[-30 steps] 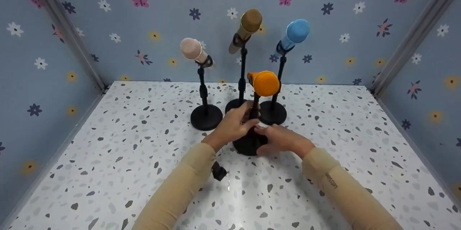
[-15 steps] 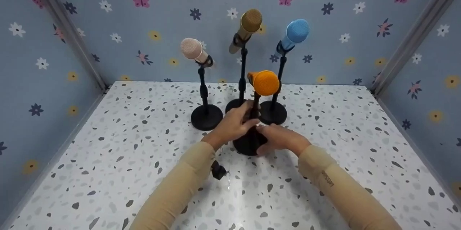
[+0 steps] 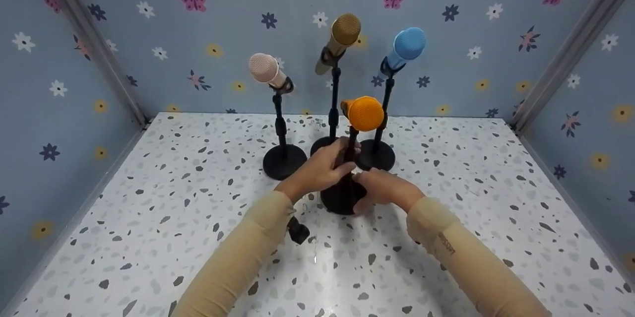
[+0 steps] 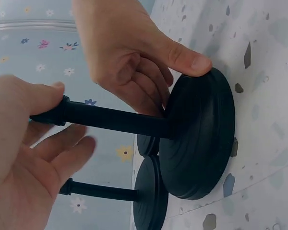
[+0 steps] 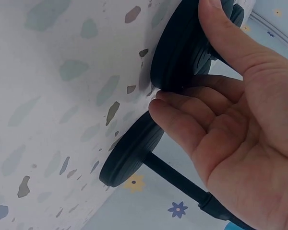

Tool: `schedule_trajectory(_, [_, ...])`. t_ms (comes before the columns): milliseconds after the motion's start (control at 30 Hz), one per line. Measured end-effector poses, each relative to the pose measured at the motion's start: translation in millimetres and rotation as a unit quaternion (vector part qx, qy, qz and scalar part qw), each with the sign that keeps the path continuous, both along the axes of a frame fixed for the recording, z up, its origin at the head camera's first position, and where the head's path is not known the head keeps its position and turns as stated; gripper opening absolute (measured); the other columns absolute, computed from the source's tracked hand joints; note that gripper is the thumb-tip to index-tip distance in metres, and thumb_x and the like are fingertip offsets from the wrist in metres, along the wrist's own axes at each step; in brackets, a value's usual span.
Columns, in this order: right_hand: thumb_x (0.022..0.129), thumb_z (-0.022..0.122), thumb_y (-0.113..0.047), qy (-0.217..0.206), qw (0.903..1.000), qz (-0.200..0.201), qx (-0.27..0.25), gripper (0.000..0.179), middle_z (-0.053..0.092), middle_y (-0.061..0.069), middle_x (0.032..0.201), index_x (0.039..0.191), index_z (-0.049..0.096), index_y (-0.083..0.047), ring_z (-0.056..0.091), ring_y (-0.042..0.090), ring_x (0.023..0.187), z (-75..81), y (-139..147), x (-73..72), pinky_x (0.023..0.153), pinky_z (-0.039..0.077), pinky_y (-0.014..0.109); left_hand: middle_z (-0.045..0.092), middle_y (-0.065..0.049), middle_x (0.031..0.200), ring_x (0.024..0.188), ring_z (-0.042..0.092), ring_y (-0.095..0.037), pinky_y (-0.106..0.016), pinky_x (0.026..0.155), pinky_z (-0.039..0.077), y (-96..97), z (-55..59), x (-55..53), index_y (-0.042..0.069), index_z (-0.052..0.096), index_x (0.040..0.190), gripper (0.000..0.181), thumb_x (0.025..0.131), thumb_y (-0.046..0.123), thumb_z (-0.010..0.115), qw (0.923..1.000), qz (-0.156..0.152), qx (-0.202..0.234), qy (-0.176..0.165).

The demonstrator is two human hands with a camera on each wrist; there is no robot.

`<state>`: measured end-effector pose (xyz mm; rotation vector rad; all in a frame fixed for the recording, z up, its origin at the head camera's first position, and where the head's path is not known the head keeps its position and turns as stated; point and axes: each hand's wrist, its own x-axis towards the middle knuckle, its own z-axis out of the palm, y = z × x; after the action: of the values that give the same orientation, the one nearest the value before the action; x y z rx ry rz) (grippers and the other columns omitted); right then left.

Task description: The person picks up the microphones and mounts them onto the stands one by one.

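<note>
An orange microphone (image 3: 366,113) sits in the clip of a short black stand whose round base (image 3: 337,200) is on the speckled table. Thumb and fingers of my left hand (image 3: 320,170) wrap the stand's pole at its collar, as the left wrist view also shows around the pole (image 4: 120,120). Lower down, my right hand (image 3: 384,189) grips the right side of the base. In the right wrist view its thumb (image 5: 225,36) lies over the base, with the other fingers curled by the rim. The orange microphone is out of sight in both wrist views.
Behind stand a pale pink microphone (image 3: 264,67) at left, a gold one (image 3: 346,29) in the middle and a blue one (image 3: 410,43) at right, each on a black stand. A flowered back wall (image 3: 198,34) and side walls enclose the table (image 3: 198,237).
Both hands keep their hold on the stand. The right forearm has shifted slightly left, and the left wrist has moved a touch to the left. The microphones look unmoved.
</note>
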<state>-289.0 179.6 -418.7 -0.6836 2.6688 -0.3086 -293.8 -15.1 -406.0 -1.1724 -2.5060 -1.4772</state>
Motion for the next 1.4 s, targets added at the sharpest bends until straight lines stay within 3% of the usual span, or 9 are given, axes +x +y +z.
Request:
schedule_trajectory(267, [0.079,0.089,-0.031,0.017,0.9995,0.015,-0.023,0.049,0.071,0.006,0.108,0.117,0.069,-0.008,0.065,0.021,0.095,-6.1,3.4,0.0,0.093,0.052,0.042,0.069,-0.008,0.122,0.114,0.066,-0.019,-0.031,0.098,0.052,2.8,-9.4,-0.7,0.001,0.064,0.126,0.030,0.096,-0.001,0.066,0.9930,-0.011,0.115,-0.022])
schedule_trajectory(533, [0.078,0.090,-0.028,0.035,0.9979,0.024,-0.049,0.051,0.071,0.008,0.113,0.119,0.069,-0.008,0.065,0.022,0.095,-7.4,5.7,1.8,0.093,0.052,0.042,0.071,-0.016,0.118,0.111,0.068,-0.030,-0.035,0.093,0.055,5.9,-12.8,-2.1,-0.004,0.068,0.124,0.036,0.089,-0.005,0.074,0.9879,0.011,0.154,0.018])
schedule_trajectory(733, [0.077,0.090,-0.025,0.030,0.9980,0.016,-0.053,0.048,0.070,0.008,0.114,0.116,0.069,-0.007,0.064,0.024,0.099,-4.4,5.3,4.7,0.095,0.051,0.044,0.073,-0.013,0.113,0.105,0.071,-0.027,-0.032,0.088,0.057,8.8,-14.1,-2.7,-0.002,0.071,0.121,0.032,0.089,-0.001,0.076,0.9872,0.026,0.142,0.067])
schedule_trajectory(900, [0.077,0.090,-0.026,0.025,0.9987,0.009,-0.045,0.051,0.070,0.009,0.117,0.119,0.068,-0.006,0.064,0.024,0.101,-4.2,5.4,5.5,0.097,0.050,0.044,0.075,-0.010,0.107,0.096,0.073,-0.020,-0.025,0.081,0.058,10.4,-14.5,-1.3,-0.001,0.073,0.116,0.029,0.088,0.002,0.079,0.9845,0.058,0.124,0.110])
schedule_trajectory(1033, [0.078,0.090,-0.027,0.021,0.9990,-0.001,-0.040,0.054,0.069,0.009,0.119,0.123,0.067,-0.007,0.064,0.023,0.102,-3.8,7.4,4.1,0.098,0.050,0.043,0.076,-0.010,0.101,0.089,0.074,-0.016,-0.025,0.077,0.058,13.6,-13.0,0.5,0.001,0.074,0.110,0.026,0.086,0.007,0.082,0.9771,0.095,0.103,0.161])
schedule_trajectory(1200, [0.078,0.089,-0.028,0.019,0.9992,-0.012,-0.032,0.059,0.068,0.010,0.125,0.129,0.066,-0.007,0.064,0.024,0.107,-4.1,8.0,2.8,0.100,0.049,0.044,0.074,-0.009,0.092,0.082,0.071,-0.017,-0.027,0.073,0.057,17.9,-13.5,0.7,0.002,0.075,0.106,0.033,0.084,0.025,0.085,0.9623,0.150,0.068,0.217])
schedule_trajectory(1300, [0.079,0.089,-0.028,0.024,0.9992,-0.004,-0.032,0.058,0.068,0.011,0.124,0.128,0.066,-0.007,0.064,0.025,0.106,-5.8,7.0,2.3,0.100,0.050,0.044,0.067,-0.008,0.087,0.077,0.067,-0.017,-0.027,0.070,0.056,18.4,-15.1,-0.4,0.003,0.074,0.102,0.038,0.081,0.033,0.086,0.9584,0.167,0.063,0.223])
schedule_trajectory(1400, [0.079,0.089,-0.029,0.026,0.9991,0.001,-0.033,0.059,0.069,0.011,0.124,0.128,0.066,-0.007,0.065,0.025,0.105,-7.6,6.1,2.9,0.099,0.050,0.043,0.064,-0.006,0.090,0.077,0.064,-0.015,-0.027,0.069,0.055,17.2,-17.0,-1.1,0.004,0.071,0.100,0.034,0.084,0.030,0.085,0.9699,0.136,0.088,0.181])
